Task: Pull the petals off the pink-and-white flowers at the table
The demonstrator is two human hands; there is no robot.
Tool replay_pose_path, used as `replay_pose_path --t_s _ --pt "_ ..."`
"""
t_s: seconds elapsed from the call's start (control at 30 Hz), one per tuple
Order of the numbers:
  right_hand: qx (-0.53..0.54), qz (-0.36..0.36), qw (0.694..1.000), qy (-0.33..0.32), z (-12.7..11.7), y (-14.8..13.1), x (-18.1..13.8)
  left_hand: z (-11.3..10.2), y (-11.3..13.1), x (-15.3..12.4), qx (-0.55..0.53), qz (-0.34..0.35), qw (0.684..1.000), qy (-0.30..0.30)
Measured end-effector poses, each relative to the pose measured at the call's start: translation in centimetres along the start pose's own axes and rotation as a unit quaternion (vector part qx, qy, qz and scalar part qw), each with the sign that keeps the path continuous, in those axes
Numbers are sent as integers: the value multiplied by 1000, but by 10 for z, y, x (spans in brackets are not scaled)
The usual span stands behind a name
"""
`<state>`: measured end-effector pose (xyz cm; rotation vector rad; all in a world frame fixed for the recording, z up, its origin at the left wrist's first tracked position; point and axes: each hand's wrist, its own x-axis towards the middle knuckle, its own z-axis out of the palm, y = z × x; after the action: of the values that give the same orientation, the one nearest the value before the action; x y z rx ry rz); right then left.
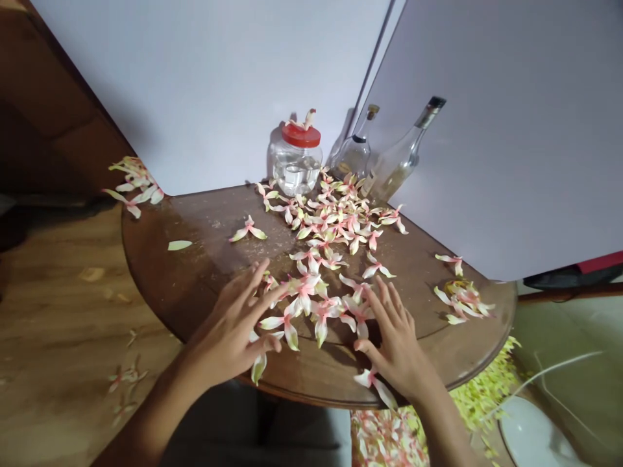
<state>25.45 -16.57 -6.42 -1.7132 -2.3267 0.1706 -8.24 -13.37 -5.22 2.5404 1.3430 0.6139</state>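
Pink-and-white flowers [304,292] with pale green tips lie loose on a round brown table [209,220]. My left hand [233,324] is at their left side, fingers spread and touching or just over the nearest ones. On the right side, my right hand [392,331] has its fingers stretched out beside the same flowers. Neither hand grips anything that I can see. A larger heap of flowers [335,217] spreads behind, toward the wall. One flower [374,387] lies at the front edge, close to my right thumb.
A clear jar [296,165] with a red lid stands at the back, near two glass bottles [396,155] [355,152]. Small flower bunches lie at the right [464,301] and far left [134,185]. Below are piled petals [389,438] and a white round object [530,431].
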Motion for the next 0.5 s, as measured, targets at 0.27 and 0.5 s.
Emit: replay_pose_path --t_s 0.27,0.5 --pt "-19 -115 992 -56 0 -12 62 19 12 44 7 44 995 -84" --pt "20 -168 982 -86 3 -7 55 45 40 54 -30 93 989 -107"
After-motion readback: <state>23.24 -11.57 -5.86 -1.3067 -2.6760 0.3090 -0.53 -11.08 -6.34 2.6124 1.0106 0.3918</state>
